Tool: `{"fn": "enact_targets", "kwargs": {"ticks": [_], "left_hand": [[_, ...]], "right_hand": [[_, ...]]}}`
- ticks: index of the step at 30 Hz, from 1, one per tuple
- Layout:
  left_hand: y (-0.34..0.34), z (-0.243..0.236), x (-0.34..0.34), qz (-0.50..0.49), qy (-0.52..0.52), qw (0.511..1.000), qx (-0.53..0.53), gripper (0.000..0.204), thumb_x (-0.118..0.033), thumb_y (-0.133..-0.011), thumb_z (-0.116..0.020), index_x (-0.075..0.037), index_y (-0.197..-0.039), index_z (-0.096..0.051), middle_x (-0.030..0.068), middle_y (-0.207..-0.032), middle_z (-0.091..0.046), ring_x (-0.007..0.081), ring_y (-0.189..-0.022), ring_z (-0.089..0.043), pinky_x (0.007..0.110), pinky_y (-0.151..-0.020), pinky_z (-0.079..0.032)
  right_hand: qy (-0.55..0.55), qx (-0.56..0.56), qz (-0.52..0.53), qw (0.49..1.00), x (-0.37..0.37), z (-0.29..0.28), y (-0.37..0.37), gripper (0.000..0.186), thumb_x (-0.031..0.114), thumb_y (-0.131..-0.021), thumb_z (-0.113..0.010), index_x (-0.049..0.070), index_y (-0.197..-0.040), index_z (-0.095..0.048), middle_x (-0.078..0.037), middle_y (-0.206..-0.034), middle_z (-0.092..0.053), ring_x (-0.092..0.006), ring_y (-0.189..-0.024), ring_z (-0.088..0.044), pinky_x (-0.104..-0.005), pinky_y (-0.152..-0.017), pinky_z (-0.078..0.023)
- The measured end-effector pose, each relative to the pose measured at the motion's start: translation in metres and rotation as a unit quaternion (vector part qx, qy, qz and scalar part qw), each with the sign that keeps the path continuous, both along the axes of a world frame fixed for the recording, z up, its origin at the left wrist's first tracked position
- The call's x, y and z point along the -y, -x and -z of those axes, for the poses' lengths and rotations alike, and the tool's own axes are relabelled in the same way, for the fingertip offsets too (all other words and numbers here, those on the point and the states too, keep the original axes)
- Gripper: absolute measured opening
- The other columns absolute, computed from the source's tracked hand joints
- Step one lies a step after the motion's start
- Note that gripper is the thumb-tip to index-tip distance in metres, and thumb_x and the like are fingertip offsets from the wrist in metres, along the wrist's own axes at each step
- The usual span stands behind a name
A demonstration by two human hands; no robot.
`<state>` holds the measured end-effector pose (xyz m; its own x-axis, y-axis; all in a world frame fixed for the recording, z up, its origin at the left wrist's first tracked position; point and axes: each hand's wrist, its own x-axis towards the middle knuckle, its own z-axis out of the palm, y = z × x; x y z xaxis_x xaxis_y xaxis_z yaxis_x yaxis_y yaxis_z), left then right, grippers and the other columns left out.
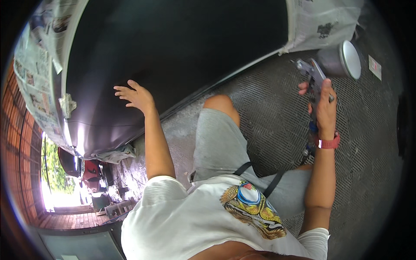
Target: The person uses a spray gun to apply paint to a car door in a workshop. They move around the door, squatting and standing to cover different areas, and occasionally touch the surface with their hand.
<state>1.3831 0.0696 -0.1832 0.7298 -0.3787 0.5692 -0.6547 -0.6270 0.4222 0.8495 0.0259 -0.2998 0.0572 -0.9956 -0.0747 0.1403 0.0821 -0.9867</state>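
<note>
In my right hand (323, 102) is a metal spray gun (315, 74), its grip wrapped by my fingers. A grey paint cup (333, 60) with a white lid sits on the gun, tilted to the right. The nozzle points up and left, toward a large dark vehicle panel (173, 47). My left hand (135, 96) is held up in front of that panel with its fingers spread and nothing in them. Whether its fingertips touch the surface, I cannot tell. Below the grip, a hose with a blue fitting (313, 126) is partly hidden by my wrist.
Newspaper masking (39, 78) covers the panel's left side, and more newspaper (320, 26) covers its right. The textured dark floor (273, 112) runs beneath me. A small paper card (375, 68) lies at the right. Red and dark items (92, 175) stand near the bright opening at the left.
</note>
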Motion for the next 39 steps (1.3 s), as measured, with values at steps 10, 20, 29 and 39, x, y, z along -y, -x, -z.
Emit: {"fn": "enact_targets", "kwargs": {"ticks": [10,20,29,39], "left_hand": [[0.245,0.211,0.125,0.364,-0.069,0.782,-0.501,0.112,-0.075,-0.11,-0.036,0.0,-0.171,0.021,0.0307,-0.18,0.019,0.0456,-0.168,0.014,0.061,-0.135,0.0],[0.228,0.261,0.135,0.154,0.087,0.793,-0.583,0.117,-0.025,-0.105,-0.066,0.003,-0.166,0.029,0.029,-0.183,0.003,0.0388,-0.169,-0.013,0.049,-0.136,-0.016],[0.102,0.243,0.091,0.033,0.209,0.752,-0.624,0.091,-0.011,-0.095,-0.064,0.002,-0.168,-0.011,0.0225,-0.172,-0.036,0.0351,-0.158,-0.035,0.053,-0.134,-0.02],[0.292,0.257,0.154,0.323,-0.019,0.658,-0.679,0.123,-0.02,-0.103,-0.066,-0.008,-0.164,0.04,0.0257,-0.184,0.004,0.0381,-0.17,-0.003,0.053,-0.137,-0.006]], "right_hand": [[0.014,-0.027,-0.046,0.998,-0.014,0.002,-0.015,0.071,0.058,-0.119,-0.035,-0.002,-0.13,-0.071,-0.01,-0.105,-0.078,-0.0131,-0.09,-0.074,-0.0233,-0.052,-0.047],[-0.01,-0.038,-0.09,0.995,-0.018,0.0,-0.022,0.073,0.059,-0.119,-0.036,0.002,-0.159,-0.056,-0.009,-0.105,-0.077,-0.012,-0.093,-0.072,-0.0223,-0.052,-0.046],[-0.002,-0.016,-0.079,0.997,-0.013,0.001,-0.03,0.072,0.059,-0.118,-0.037,0.002,-0.155,-0.06,-0.008,-0.105,-0.077,-0.0119,-0.094,-0.072,-0.0218,-0.052,-0.045],[-0.003,-0.042,-0.042,0.998,-0.021,0.002,-0.017,0.074,0.061,-0.118,-0.037,-0.001,-0.148,-0.064,-0.009,-0.105,-0.077,-0.0122,-0.092,-0.072,-0.0227,-0.053,-0.047]]}}
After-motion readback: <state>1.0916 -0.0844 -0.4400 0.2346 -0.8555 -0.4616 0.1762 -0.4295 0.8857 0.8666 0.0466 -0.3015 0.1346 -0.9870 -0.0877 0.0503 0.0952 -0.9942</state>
